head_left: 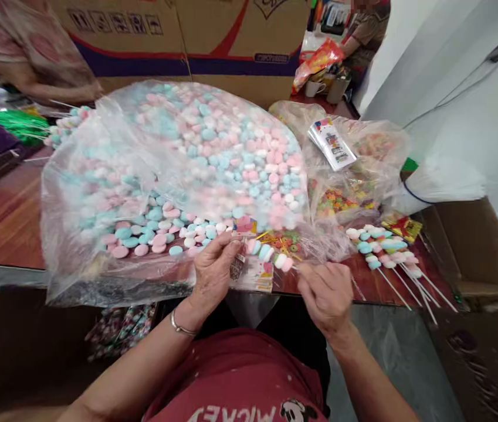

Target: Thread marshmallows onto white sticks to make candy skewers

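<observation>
Pink-and-blue candy skewer [268,254] is sitting at near edge of big clear bag [70,252]; right hand [328,296] clasping its stick, left hand [213,264] pinching printed wrapper [245,226]. Probably sleeving; next move likely calling for steady feeding.

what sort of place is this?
Probably a small candy-packing workspace: a big plastic bag full of pastel candies, a pile of candy skewers, and a large cardboard carton behind.

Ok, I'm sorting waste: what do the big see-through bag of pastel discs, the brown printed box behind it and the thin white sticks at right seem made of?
Big see-through bag: likely thin, glossy plastic film; it wrinkles and shines. Brown printed box: matte cardboard, by its tan panels. Thin white sticks: smooth, straight, evenly white; perhaps plastic or paper.
</observation>
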The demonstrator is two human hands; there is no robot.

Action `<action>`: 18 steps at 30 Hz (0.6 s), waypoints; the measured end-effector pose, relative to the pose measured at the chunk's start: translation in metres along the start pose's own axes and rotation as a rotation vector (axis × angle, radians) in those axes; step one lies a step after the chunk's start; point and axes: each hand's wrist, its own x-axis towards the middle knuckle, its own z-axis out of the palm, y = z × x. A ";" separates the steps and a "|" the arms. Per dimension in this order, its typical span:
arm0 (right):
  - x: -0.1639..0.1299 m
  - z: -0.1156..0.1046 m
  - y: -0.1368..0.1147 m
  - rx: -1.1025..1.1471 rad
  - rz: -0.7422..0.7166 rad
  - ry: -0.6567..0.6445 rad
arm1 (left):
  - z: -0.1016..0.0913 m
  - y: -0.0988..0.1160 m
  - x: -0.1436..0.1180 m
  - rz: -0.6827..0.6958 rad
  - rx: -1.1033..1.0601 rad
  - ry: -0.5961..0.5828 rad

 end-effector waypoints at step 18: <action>0.017 -0.037 0.044 0.059 -0.073 0.006 | -0.039 0.016 0.024 -0.029 0.318 -0.691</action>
